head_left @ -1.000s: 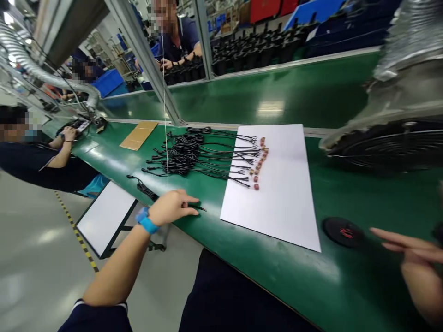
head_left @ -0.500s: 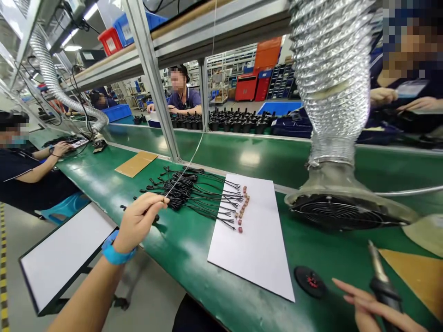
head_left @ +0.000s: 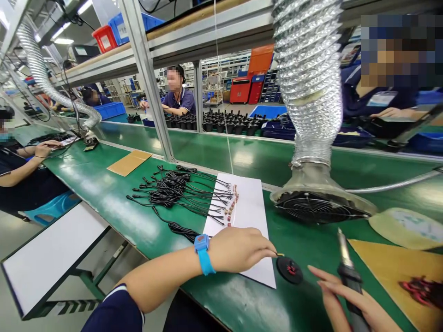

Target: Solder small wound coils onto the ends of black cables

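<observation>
My left hand [head_left: 242, 251] reaches across the lower part of a white board [head_left: 252, 203], thumb and fingers pinched together. A thin pale strand, apparently solder wire [head_left: 230, 154], comes down from above and disappears behind this hand. A tiny dark and yellowish end shows at the fingertips, beside a round black disc [head_left: 290, 270] with small red pieces on it. My right hand [head_left: 346, 297] holds a soldering iron [head_left: 350, 276] by its dark handle, tip upward, with the index finger stretched toward the disc. Black cables [head_left: 169, 189] lie with split ends on the board by a row of small reddish-brown pieces [head_left: 231, 210].
A fume duct [head_left: 308, 92] with a fan hood [head_left: 311, 203] hangs over the bench. Brown cardboard [head_left: 377, 263] with blurred red parts lies at right, another cardboard sheet [head_left: 129, 163] at left. A metal post [head_left: 148, 83] rises behind the cables. Co-workers sit around.
My left hand has swung right and down from beside the cables to the black disc, and the strand has shifted along. A cable bundle at the front is uncovered. The view has turned slightly right.
</observation>
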`<state>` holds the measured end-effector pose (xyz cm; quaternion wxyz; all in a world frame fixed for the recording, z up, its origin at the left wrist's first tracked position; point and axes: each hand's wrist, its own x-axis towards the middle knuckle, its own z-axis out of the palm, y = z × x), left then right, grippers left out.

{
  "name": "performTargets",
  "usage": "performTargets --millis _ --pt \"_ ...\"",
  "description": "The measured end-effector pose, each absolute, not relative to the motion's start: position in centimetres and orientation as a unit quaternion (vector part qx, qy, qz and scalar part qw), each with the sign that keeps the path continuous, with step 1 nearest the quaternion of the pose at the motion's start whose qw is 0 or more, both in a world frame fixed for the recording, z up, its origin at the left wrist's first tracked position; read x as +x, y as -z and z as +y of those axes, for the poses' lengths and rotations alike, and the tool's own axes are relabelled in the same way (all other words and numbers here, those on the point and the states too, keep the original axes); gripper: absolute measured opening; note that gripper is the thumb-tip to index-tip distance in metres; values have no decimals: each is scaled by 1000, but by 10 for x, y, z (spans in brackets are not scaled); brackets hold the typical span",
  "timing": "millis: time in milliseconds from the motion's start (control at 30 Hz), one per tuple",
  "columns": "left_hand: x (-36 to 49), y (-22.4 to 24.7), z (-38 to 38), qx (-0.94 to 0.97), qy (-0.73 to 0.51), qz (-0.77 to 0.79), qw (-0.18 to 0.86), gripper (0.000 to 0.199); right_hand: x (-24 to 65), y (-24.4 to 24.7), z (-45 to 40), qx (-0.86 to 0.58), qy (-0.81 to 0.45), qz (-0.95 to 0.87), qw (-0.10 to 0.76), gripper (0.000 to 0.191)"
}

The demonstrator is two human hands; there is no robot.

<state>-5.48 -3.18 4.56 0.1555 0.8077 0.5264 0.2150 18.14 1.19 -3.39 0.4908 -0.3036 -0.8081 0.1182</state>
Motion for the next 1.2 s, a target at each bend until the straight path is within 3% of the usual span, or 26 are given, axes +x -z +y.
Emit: performTargets --millis 167,633,733,933,1033,1200 --pt "-45 -35 -19 807 -197 509 227 23 172 22 5 -295 -117 -819 477 15" --pt "-50 -27 -18 780 -237 489 309 23 131 9 -5 -368 -354 -696 505 14" --pt "-47 -18 -22 782 -267 495 268 21 127 9 -7 -384 -357 -689 500 15" --pt "-39 0 -31 812 -257 518 82 28 120 4 -8 -375 -178 -797 440 15" --pt "-39 1 -30 781 -317 519 139 23 117 1 -9 -371 -167 -795 450 16" --pt "-42 -9 -27 663 -451 527 280 16 106 0 -16 -404 -262 -692 538 23"
